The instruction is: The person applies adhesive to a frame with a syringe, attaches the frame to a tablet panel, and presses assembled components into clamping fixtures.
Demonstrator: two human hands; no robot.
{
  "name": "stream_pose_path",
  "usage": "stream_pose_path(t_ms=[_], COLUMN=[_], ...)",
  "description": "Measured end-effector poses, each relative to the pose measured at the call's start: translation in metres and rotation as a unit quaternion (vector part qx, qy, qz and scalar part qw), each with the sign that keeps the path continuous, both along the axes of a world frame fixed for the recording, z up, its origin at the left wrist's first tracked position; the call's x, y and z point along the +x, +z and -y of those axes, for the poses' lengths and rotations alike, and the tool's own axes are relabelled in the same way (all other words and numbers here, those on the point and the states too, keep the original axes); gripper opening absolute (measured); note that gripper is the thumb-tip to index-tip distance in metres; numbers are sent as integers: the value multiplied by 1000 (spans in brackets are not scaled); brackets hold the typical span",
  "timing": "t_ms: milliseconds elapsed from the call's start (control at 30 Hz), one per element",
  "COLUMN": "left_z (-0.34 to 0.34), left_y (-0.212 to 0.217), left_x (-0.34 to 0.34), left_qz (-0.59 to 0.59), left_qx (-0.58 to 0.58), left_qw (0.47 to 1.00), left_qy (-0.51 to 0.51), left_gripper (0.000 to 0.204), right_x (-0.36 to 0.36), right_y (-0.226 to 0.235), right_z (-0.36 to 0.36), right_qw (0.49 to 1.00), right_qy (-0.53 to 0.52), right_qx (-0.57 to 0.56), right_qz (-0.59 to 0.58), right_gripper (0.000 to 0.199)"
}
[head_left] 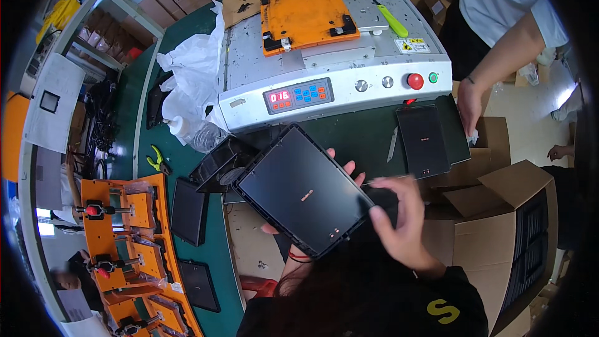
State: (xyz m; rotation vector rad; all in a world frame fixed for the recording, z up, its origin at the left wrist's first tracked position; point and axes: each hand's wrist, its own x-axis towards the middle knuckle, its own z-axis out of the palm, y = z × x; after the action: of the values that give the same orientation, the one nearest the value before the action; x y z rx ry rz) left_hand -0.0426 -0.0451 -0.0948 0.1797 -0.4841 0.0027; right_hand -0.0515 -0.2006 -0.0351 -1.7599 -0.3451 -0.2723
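A flat black rectangular panel [302, 193] with a raised rim is held tilted in front of me. My left hand [349, 167] supports it from beneath, with fingertips showing past its upper right edge and the thumb at its left edge. The palm is hidden under it. Beside the panel's right corner is my right hand [404, 221], thumb and fingers apart, with nothing seen in it. The thumb is close to the rim; I cannot tell whether it touches. Behind the panel lie a black frame-like part [218, 163] and a clear plastic bottle [206, 136].
Ahead stands a grey machine [249, 103] bearing an orange fixture [306, 15] and a green-handled knife [393, 22]. Another black panel [423, 140] lies right, near a co-worker's hand [469, 106]. Orange clamp fixtures [103, 237], pliers [156, 159] and a cardboard box [483, 240] surround me.
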Motion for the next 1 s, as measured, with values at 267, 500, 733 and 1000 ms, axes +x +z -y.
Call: stream_pose_path(t_ms=[267, 500, 733, 1000], left_z=[0, -4, -9, -16], left_y=[-2, -9, -19, -13], left_x=[-4, -7, -2, 5], left_qz=[24, -52, 19, 130], left_qx=[-34, -5, -38, 67], left_qw=[998, 997, 994, 985], left_qy=[-48, -56, -98, -87], left_gripper=[115, 128, 127, 116], right_x=[9, 21, 27, 27], right_y=[10, -9, -8, -23], right_z=[5, 15, 18, 25], right_qw=[890, 860, 799, 804], right_qy=[255, 325, 372, 426], right_qx=[82, 102, 149, 136], right_qz=[-368, -381, -447, -393], right_gripper=[24, 30, 29, 31])
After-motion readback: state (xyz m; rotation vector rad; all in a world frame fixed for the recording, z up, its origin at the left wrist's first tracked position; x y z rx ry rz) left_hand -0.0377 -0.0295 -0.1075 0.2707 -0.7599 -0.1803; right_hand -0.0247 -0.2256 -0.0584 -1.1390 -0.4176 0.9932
